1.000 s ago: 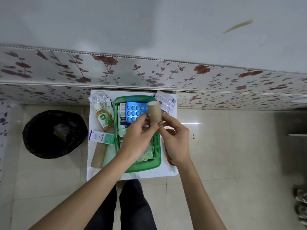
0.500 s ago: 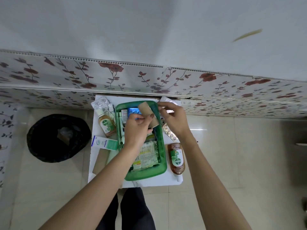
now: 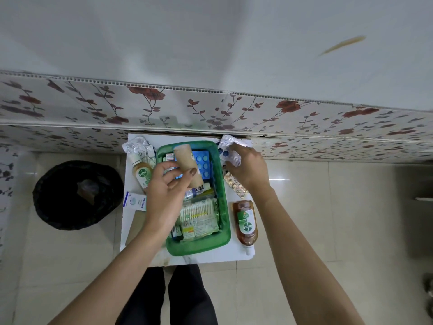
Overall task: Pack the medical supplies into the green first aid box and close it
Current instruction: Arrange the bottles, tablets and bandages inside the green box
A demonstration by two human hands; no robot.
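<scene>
The green first aid box [image 3: 223, 207] stands open on a small white table [image 3: 206, 255], holding a blue blister pack [image 3: 202, 161], a tube and a pack of cotton swabs [image 3: 199, 213]. My left hand [image 3: 165, 193] holds a tan bandage roll [image 3: 187, 164] over the box's far half. My right hand [image 3: 248, 168] rests on white blister strips [image 3: 228, 146] at the table's far right corner, fingers around one strip. A brown Dettol bottle [image 3: 245, 225] lies right of the box. A smaller Dettol bottle [image 3: 141, 173] and a white carton [image 3: 135, 201] lie to its left.
A black bin [image 3: 75, 195] stands on the floor left of the table. The flowered wall panel [image 3: 210, 109] runs right behind the table. A gold blister strip [image 3: 235, 185] lies under my right wrist. A tan card [image 3: 136, 227] lies at the table's left edge.
My right hand left the roll and reached to the blister strips at the far right corner. My left hand keeps the roll, now tilted over the box.
</scene>
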